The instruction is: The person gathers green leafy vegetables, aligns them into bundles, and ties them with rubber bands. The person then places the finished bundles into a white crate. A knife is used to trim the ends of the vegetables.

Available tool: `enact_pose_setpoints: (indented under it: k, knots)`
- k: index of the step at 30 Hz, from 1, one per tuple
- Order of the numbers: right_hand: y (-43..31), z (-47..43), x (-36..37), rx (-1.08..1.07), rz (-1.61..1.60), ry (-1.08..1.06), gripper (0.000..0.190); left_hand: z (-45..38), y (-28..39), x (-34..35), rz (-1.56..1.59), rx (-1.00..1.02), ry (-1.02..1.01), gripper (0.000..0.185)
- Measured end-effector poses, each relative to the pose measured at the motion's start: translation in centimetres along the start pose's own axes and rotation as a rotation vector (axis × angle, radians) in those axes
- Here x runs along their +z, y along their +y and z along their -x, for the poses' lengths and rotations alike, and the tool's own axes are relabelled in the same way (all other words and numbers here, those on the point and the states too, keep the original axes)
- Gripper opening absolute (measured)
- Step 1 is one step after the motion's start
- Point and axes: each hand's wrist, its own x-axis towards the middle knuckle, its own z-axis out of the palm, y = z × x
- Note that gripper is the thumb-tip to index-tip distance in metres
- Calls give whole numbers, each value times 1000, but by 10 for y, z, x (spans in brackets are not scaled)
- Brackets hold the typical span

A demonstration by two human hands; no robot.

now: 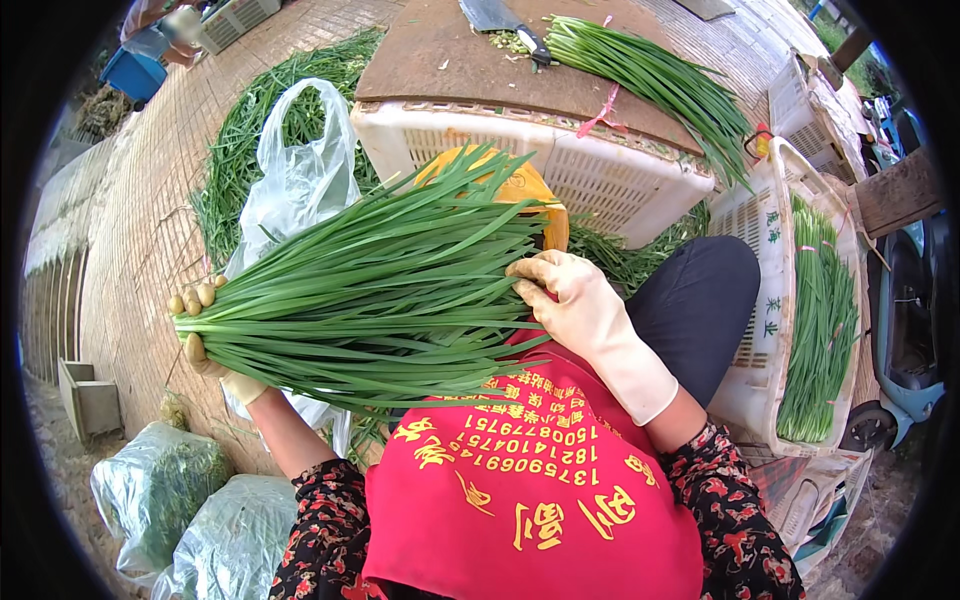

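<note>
A large bunch of green garlic chives fans out across my lap. My left hand, in a pale rubber glove, grips its whitish stem ends at the left. At the right, my gloved right hand has its fingertips bent against the leaf tips; whether it pinches any leaves I cannot tell. Under and behind the bunch lie a clear plastic bag and a yellow plastic bag. I wear a red apron that bears writing.
A brown board on an upturned white crate carries a cleaver and a tied chive bundle. Loose chives heap behind. Right stands a crate of chive bundles; filled bags sit lower left. Another person is far left.
</note>
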Motion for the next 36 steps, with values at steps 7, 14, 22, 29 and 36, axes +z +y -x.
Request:
enact_pose_setpoints:
  k: [7, 14, 22, 29, 36]
  knots:
    - [10, -2, 3, 460, -297, 78, 14, -2, 0, -9, 49, -20, -149, 51]
    - [43, 31, -37, 423, 675, -163, 62, 1, 9, 15, -11, 81, 45, 49]
    - [-143, 3, -26, -552, -3, 283, 80, -59, 26, 117, 25, -14, -73, 42]
    - [-157, -104, -53, -633, 653, 1145, 62, -102, -36, 303, 30, 319, -239, 32]
    - [-92, -105, -223, -470, 1462, 1036, 66, -89, -186, 386, -566, 271, -154, 48]
